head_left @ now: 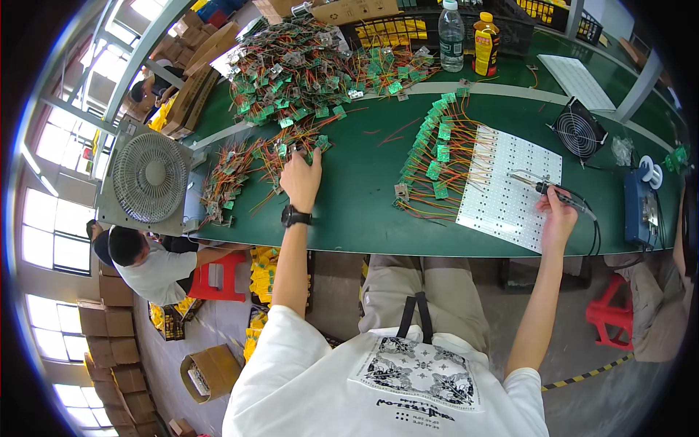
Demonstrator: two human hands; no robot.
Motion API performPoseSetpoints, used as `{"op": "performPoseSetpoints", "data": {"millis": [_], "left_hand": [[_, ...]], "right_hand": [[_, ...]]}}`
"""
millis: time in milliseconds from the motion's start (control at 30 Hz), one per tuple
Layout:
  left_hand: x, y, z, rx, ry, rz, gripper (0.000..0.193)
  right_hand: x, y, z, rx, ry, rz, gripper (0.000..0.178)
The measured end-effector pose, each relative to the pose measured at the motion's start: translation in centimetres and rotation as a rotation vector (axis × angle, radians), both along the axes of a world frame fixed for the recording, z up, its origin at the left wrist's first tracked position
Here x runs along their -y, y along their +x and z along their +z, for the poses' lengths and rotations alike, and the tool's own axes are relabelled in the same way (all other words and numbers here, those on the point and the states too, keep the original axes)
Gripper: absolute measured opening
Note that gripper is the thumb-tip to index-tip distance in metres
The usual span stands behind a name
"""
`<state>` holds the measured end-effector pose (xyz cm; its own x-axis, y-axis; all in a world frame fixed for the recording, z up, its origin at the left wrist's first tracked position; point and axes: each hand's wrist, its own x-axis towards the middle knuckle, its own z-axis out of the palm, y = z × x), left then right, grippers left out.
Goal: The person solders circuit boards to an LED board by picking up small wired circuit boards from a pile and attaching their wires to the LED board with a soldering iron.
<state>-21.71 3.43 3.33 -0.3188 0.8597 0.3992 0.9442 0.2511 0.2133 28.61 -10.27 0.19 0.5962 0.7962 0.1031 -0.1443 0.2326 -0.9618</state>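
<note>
At the near edge of a pile of small green circuit boards with red and yellow wires (287, 142), my left hand (301, 178) reaches down among them. Its thumb and fingers look apart, the tips partly lost among the wires. My right hand (557, 215) grips a soldering iron (542, 188) by its black handle. The iron's metal shaft points left over a white perforated board (502, 211). Along that board's left side, several green circuit boards (435, 170) lie in a slanting row, their wires running onto the white board.
A large heap of wired boards (284, 69) covers the back left. Behind stand a water bottle (451, 36) and a yellow drink bottle (485, 45). A small black fan (579, 131) and blue soldering station (641, 207) are at right. A big fan (151, 175) stands left, near another person (149, 266).
</note>
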Motion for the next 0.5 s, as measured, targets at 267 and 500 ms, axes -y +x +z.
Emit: {"op": "performPoseSetpoints", "data": {"millis": [267,500], "left_hand": [[-1.1,-1.9,1.2,0.22,0.091,-0.156,0.031],[7.2,0.0,2.5,0.783,-0.067,-0.281,0.026]], "right_hand": [[-0.4,-0.5,-0.1,0.018,-0.005,0.039,0.02],[0.2,0.1,-0.1,-0.006,0.001,0.026,0.021]]}}
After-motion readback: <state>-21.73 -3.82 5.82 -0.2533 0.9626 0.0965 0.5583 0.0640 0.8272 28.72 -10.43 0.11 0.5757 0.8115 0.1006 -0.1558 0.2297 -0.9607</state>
